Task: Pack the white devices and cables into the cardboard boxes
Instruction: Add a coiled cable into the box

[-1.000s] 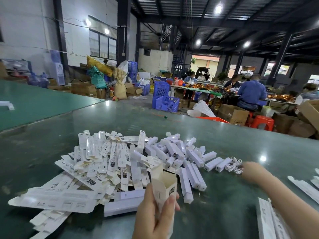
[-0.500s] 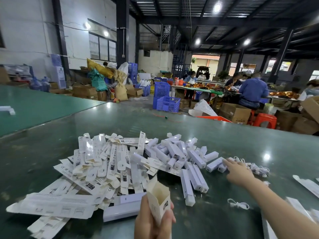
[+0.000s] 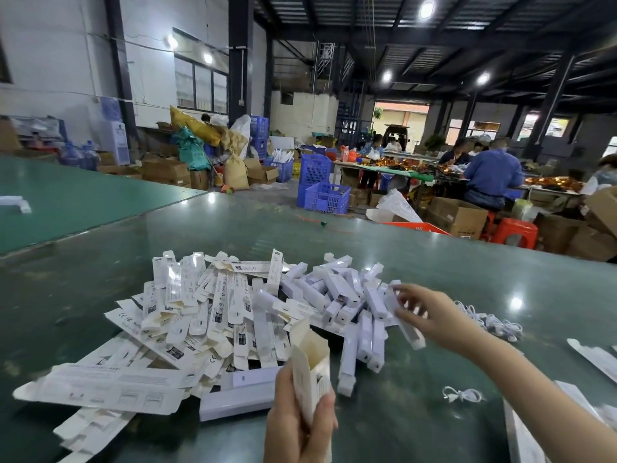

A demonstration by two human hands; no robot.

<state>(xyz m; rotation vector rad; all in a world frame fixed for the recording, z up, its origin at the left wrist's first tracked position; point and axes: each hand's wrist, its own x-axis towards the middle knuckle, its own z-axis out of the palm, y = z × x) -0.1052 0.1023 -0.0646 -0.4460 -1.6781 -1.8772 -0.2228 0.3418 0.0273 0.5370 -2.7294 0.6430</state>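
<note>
A glossy green table (image 3: 417, 262) fills a warehouse hall, with blue crates (image 3: 325, 195) at 12 o'clock and seated workers (image 3: 494, 177) at 2 o'clock. The left hand (image 3: 297, 426), at 6 o'clock, grips 1 open-topped cardboard box (image 3: 310, 362). The right hand (image 3: 430, 312), at 3 o'clock, pinches 1 white device (image 3: 405, 324) at the pile's edge. A coiled cable (image 3: 462, 395) lies near at 4 o'clock.

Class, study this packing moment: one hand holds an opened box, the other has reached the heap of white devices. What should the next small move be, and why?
Probably carry the white device over and slide it into the open box. The right hand already pinches that device at the edge of the device heap, and the left hand holds the box upright with its mouth open and apparently empty.
</note>
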